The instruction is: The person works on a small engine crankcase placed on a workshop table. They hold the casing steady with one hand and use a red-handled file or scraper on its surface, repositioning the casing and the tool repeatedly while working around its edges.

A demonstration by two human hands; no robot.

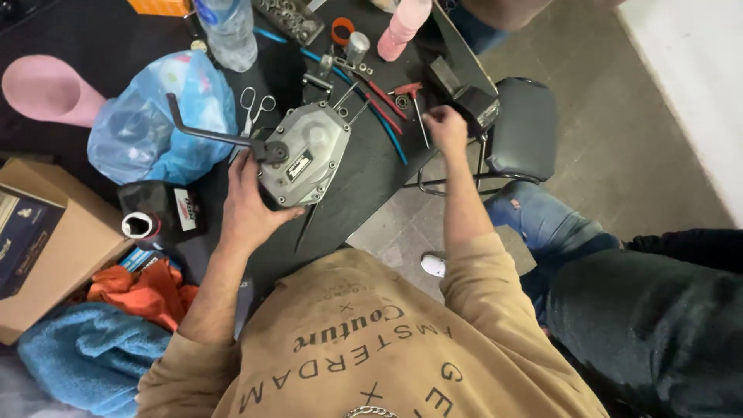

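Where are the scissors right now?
The scissors lie on the dark table, upper middle of the head view, between the blue plastic bag and the grey metal housing.

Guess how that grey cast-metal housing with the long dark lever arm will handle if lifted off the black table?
The grey cast-metal housing looks thick-walled and bolted round its rim, so probably heavy for its size and rigid. The long dark lever arm juts far to one side, so it may tip that way. The left hand grips it from below; the smooth face could be slippery.
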